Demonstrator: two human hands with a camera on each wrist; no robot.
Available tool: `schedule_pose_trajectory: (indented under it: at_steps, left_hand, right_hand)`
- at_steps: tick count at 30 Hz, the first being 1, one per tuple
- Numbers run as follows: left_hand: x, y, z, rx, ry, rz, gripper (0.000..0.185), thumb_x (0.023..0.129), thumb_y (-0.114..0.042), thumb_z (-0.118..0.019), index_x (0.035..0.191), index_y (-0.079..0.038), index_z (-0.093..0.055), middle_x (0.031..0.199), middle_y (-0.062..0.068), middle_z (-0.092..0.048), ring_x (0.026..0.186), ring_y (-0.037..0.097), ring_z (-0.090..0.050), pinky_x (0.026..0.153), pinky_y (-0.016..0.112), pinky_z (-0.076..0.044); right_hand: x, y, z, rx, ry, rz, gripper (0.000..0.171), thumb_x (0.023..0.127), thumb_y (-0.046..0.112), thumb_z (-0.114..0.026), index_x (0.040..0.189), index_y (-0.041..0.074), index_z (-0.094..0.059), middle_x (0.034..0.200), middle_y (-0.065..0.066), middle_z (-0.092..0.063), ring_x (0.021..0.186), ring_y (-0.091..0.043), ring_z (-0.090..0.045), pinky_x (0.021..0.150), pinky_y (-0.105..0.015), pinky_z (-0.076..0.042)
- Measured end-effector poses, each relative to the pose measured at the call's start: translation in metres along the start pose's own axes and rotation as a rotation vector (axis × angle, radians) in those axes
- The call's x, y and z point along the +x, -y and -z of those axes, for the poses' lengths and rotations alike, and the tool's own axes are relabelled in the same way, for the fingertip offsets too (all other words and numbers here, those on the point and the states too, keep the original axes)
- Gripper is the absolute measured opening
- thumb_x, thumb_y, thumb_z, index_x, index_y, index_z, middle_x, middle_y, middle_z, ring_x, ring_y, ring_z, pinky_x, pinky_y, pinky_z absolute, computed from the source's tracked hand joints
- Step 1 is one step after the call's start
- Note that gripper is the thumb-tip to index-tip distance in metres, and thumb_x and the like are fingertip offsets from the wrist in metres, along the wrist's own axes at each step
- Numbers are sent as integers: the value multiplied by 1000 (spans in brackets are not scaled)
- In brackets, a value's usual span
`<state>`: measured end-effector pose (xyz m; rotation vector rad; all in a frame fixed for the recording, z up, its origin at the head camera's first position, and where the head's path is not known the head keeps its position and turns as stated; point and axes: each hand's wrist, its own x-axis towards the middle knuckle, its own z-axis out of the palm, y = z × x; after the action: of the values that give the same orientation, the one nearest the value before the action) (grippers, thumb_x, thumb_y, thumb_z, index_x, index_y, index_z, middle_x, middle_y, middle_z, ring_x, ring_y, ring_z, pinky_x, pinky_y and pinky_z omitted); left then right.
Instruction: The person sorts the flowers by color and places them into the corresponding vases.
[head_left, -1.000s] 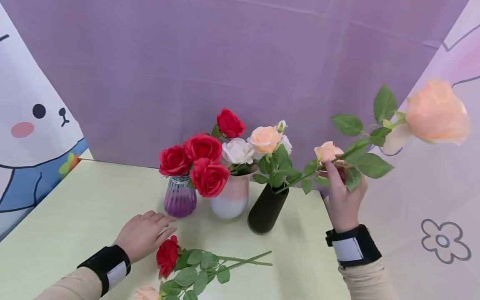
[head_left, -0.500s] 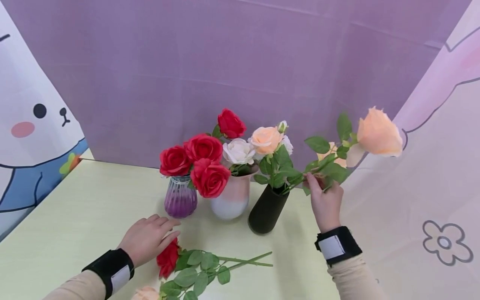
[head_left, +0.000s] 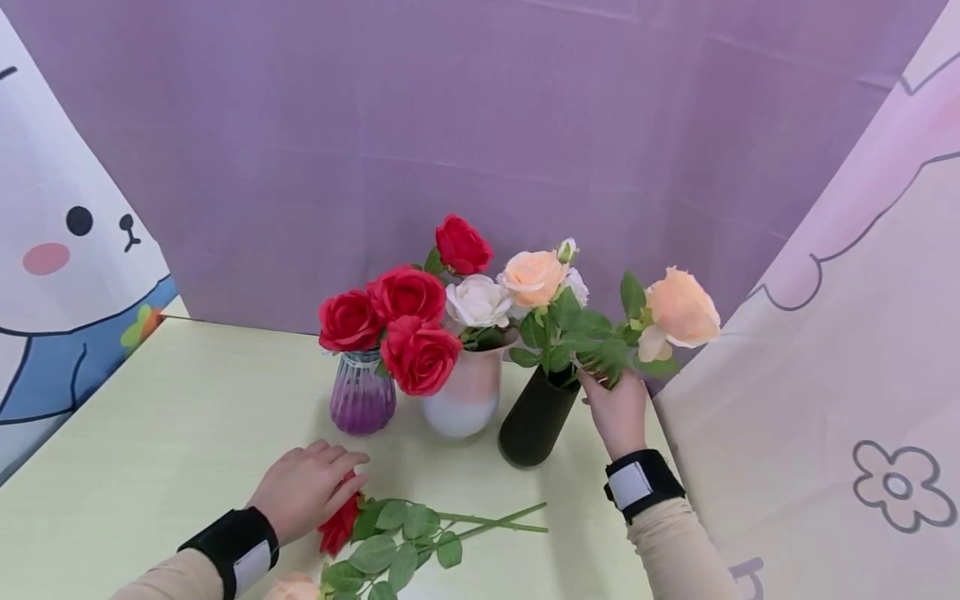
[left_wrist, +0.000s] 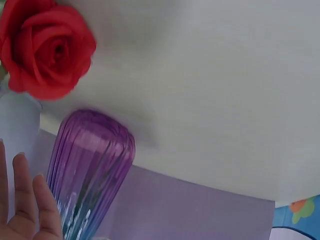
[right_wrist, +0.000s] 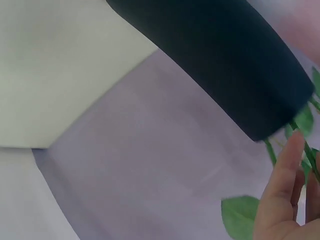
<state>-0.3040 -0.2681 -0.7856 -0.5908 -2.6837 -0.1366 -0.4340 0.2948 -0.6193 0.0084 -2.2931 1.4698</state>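
My right hand (head_left: 618, 412) pinches the green stem of a peach rose (head_left: 682, 308) right at the mouth of the black vase (head_left: 536, 421). In the right wrist view its thumb and fingers (right_wrist: 282, 182) close round the stem beside the vase rim. A second peach rose (head_left: 534, 277) leans out over the same vase. My left hand (head_left: 307, 487) hovers palm down with loose fingers, overlapping a red rose (head_left: 341, 525) that lies on the table. In the left wrist view those fingers (left_wrist: 47, 205) are straight and hold nothing, near the purple glass vase (left_wrist: 90, 165).
A pink-and-white vase (head_left: 461, 400) stands between the purple and black vases, under red and white roses (head_left: 477, 302). Leafy stems (head_left: 405, 542) and a peach rose (head_left: 295, 587) lie at the front of the table (head_left: 187, 417). A purple backdrop (head_left: 375, 125) rises behind.
My right hand has moved left and down with the peach rose, bringing the stem deeper into the black vase. My left hand has drifted slightly right and down over the lying red rose.
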Motion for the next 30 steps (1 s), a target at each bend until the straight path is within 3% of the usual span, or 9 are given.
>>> schedule_pose_trajectory:
  at_steps: [2, 4, 8, 12, 15, 20, 22, 27, 30]
  left_hand:
    - [-3, -2, -7, 2, 12, 0, 41, 88, -76, -49, 124, -58, -53, 106, -24, -65, 96, 14, -59, 63, 48, -54]
    - [-8, 0, -21, 13, 26, 2, 41, 87, -77, -48, 125, -61, -49, 107, -25, -64, 96, 14, -59, 67, 48, -55]
    - [-17, 8, -52, 20, 55, 12, 43, 88, -79, -43, 129, -67, -38, 111, -25, -63, 100, 14, -59, 76, 50, -55]
    - [-22, 9, -62, 4, 64, 12, 42, 90, -77, -43, 130, -67, -36, 113, -25, -63, 101, 14, -60, 76, 49, -55]
    - [-24, 8, -61, 0, 72, 14, 42, 90, -76, -43, 130, -67, -35, 113, -25, -63, 99, 13, -58, 75, 48, -54]
    - [-24, 9, -55, 9, 90, 24, 41, 90, -77, -43, 129, -68, -34, 115, -23, -64, 100, 12, -57, 76, 49, -55]
    - [-24, 12, -55, 13, 89, 23, 42, 89, -77, -42, 129, -69, -33, 115, -23, -64, 100, 12, -57, 75, 48, -55]
    - [-30, 28, -52, 15, 70, 41, 44, 89, -77, -43, 131, -68, -34, 115, -24, -64, 103, 12, -58, 75, 50, -55]
    - [-37, 39, -48, 26, 61, 61, 45, 90, -76, -44, 132, -69, -32, 115, -23, -64, 102, 12, -59, 76, 49, -55]
  right_hand:
    - [2, -16, -6, 16, 19, 7, 44, 79, 49, -81, 111, 23, -67, 88, -6, -69, 54, -19, -67, 43, -31, -54]
    - [-1, -15, -10, -20, 23, -35, 42, 80, 50, -79, 109, 22, -67, 87, -6, -69, 50, -19, -67, 42, -32, -55]
    - [-19, 40, -4, -45, 30, -203, 34, 85, 39, -76, 105, 12, -69, 90, -14, -69, 56, -26, -69, 50, -39, -59]
    - [-32, 71, -2, -30, 14, -218, 28, 87, 35, -73, 101, 11, -69, 87, -12, -68, 57, -22, -70, 51, -35, -60]
    - [-29, 39, -7, 43, 20, -166, 38, 84, 45, -76, 102, 13, -69, 83, -11, -70, 52, -20, -69, 48, -33, -59]
    - [-15, -48, -22, 242, 38, -139, 48, 82, 43, -79, 117, 14, -62, 88, -13, -70, 54, -25, -70, 47, -36, -58]
    - [-18, -60, -25, 295, 52, -164, 43, 85, 38, -78, 113, 11, -61, 90, -15, -70, 56, -28, -70, 47, -39, -58]
    - [-43, -53, -30, 339, 157, -216, 33, 90, 38, -72, 97, 7, -62, 85, -15, -72, 58, -30, -70, 48, -43, -58]
    - [-57, -77, -46, 307, 239, -209, 33, 92, 41, -69, 104, 10, -65, 86, -13, -72, 60, -28, -71, 50, -41, -59]
